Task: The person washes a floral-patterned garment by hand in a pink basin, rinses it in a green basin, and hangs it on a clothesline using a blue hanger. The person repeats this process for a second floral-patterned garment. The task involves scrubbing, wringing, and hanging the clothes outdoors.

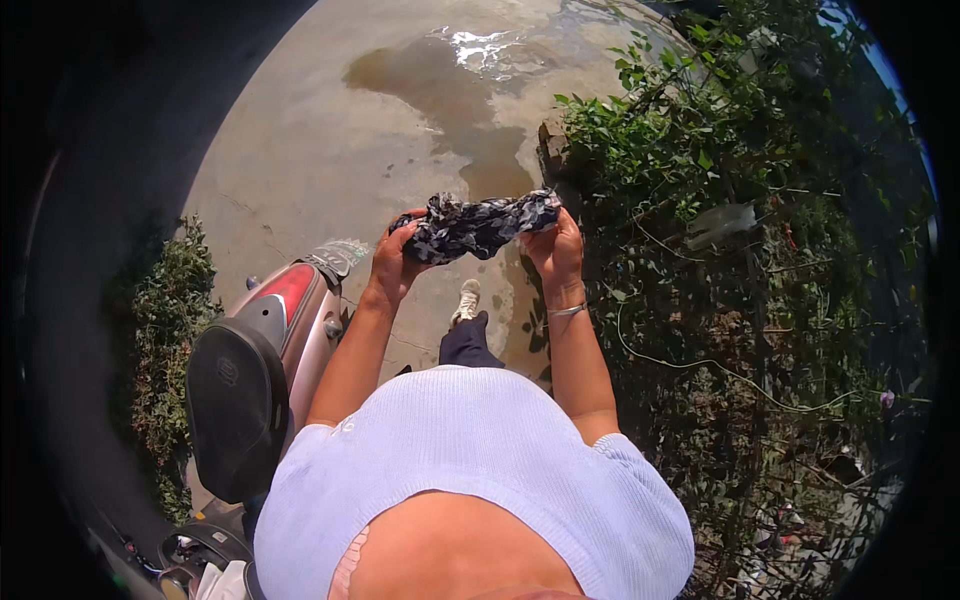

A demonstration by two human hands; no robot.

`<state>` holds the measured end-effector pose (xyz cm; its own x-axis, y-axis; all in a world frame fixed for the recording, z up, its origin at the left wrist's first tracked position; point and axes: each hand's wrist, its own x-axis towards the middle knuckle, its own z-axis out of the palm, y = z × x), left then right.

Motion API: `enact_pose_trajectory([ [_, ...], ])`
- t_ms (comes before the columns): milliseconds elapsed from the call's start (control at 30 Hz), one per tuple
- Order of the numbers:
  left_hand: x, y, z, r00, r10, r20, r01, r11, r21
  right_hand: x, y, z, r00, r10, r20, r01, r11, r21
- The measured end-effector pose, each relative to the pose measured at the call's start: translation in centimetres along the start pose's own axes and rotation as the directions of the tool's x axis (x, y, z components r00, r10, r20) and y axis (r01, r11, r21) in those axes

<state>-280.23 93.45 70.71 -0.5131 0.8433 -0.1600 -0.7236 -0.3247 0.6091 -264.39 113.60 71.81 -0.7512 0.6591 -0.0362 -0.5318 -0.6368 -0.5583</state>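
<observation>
A bunched dark cloth (478, 226) with a pale floral print is stretched sideways between my hands, out in front of my body. My left hand (396, 258) grips its left end, the fingers partly covered by the fabric. At the other end my right hand (556, 244) pinches the cloth's edge, a silvery bracelet (568, 311) around that wrist. The cloth is crumpled, so its full shape does not show. Below it, one of my shoes (467, 300), pale in colour, is on the ground.
To my left stands a scooter with a black seat (237, 405) and a red tail light (290, 287). Dense green vines (740, 250) line the right side. A wet patch (440, 95) spreads over the concrete ahead. More leafy plants (175, 340) grow beyond the scooter.
</observation>
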Motion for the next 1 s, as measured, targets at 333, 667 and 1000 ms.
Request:
enact_pose_trajectory([
  [333,37.6,8.9,-0.2,0.920,0.304,0.249,-0.384,0.561,0.733,43.5,-12.0,-4.5,0.992,-0.127,0.004,0.127,0.990,-0.056],
  [667,73.6,16.4,-1.4,0.976,0.163,0.144,-0.211,0.866,0.453,76.0,-18.2,0.9,0.929,-0.237,0.283,0.298,0.934,-0.198],
  [1000,116.6,19.3,12.5,0.883,0.219,0.416,-0.462,0.571,0.679,101.6,-34.3,-11.3,0.874,-0.482,0.068,0.480,0.832,-0.279],
])
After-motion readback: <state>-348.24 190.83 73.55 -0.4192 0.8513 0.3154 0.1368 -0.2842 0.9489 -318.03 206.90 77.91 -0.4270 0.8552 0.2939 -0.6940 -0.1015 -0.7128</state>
